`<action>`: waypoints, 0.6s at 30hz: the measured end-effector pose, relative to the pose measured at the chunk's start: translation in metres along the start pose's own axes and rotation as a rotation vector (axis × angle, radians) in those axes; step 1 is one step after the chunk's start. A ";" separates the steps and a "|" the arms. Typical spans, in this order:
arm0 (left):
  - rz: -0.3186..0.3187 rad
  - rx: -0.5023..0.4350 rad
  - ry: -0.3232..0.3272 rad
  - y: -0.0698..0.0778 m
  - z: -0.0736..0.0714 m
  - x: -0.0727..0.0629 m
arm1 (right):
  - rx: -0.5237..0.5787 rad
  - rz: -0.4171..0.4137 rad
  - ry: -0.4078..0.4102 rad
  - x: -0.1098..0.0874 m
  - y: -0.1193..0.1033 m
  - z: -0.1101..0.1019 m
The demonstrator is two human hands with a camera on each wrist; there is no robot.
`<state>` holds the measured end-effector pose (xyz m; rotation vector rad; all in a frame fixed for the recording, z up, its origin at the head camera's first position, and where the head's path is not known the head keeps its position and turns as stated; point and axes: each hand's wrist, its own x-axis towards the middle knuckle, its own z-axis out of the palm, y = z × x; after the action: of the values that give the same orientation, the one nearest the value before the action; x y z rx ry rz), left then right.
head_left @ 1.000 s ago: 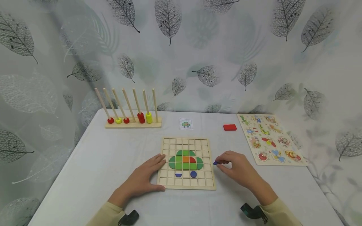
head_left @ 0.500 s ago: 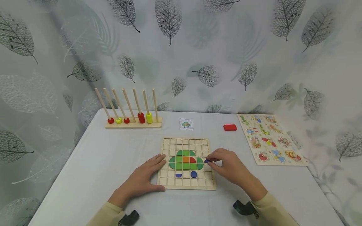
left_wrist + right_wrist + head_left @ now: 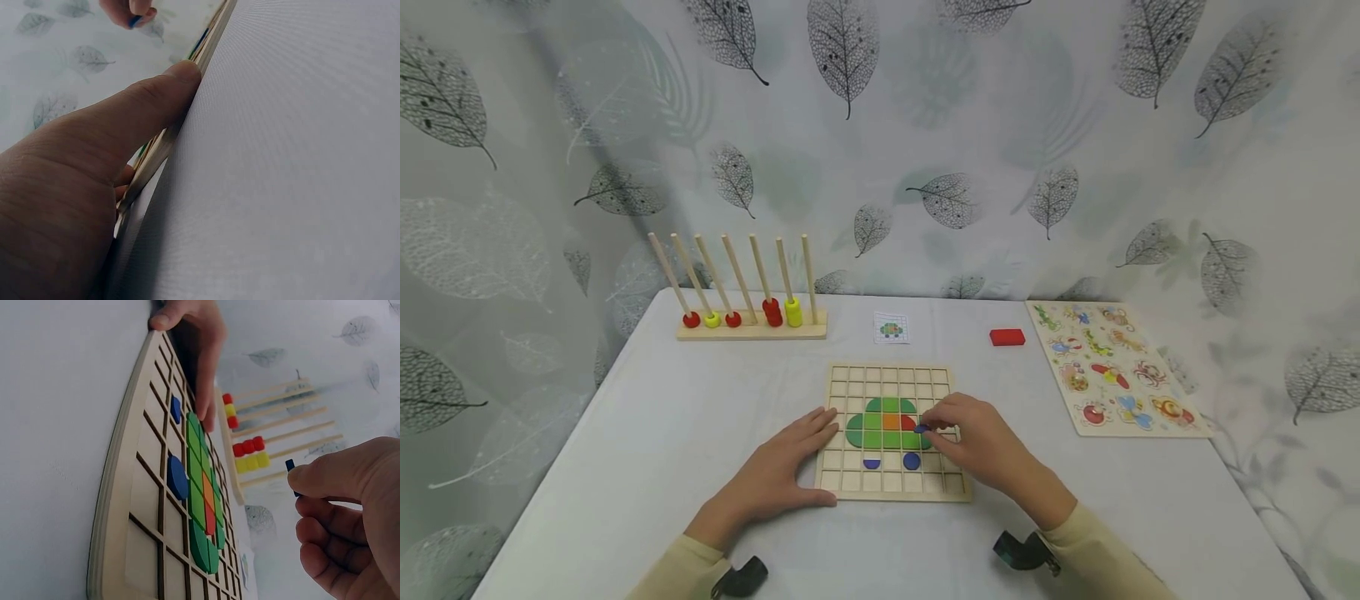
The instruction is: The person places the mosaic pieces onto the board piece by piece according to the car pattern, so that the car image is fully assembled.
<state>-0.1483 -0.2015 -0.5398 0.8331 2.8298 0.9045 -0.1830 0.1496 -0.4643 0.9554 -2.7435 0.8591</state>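
Note:
A square wooden grid board (image 3: 895,492) lies on the white table. Green pieces (image 3: 872,420), an orange piece (image 3: 891,421) and a red piece (image 3: 907,423) form a rounded shape in its cells. Below them sit a blue half-circle (image 3: 872,464) and a blue circle (image 3: 912,461). My left hand (image 3: 775,467) rests against the board's left side, fingers fairly straight and thumb at the near edge. Over the board's right part, my right hand (image 3: 981,437) pinches a small blue piece (image 3: 290,472) between thumb and index finger, above the surface. Its full outline is hard to tell.
A wooden bead rack (image 3: 752,332) with red and yellow beads stands at the back left. Behind the board lie a small pattern card (image 3: 892,328) and a red block (image 3: 1007,337). An animal picture puzzle (image 3: 1108,367) lies at the right.
My right hand has moved left from beside the board to above its right part, carrying the blue piece. The left hand stays in place.

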 end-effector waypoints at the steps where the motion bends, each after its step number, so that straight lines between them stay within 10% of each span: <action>1: 0.000 -0.002 0.000 0.000 0.000 0.000 | 0.005 -0.006 0.001 0.001 -0.001 0.002; 18: 0.021 -0.016 0.016 0.001 0.000 0.001 | 0.031 -0.011 -0.060 0.016 -0.014 0.033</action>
<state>-0.1482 -0.2006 -0.5394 0.8596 2.8288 0.9397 -0.1850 0.1142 -0.4812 1.0170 -2.7803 0.8880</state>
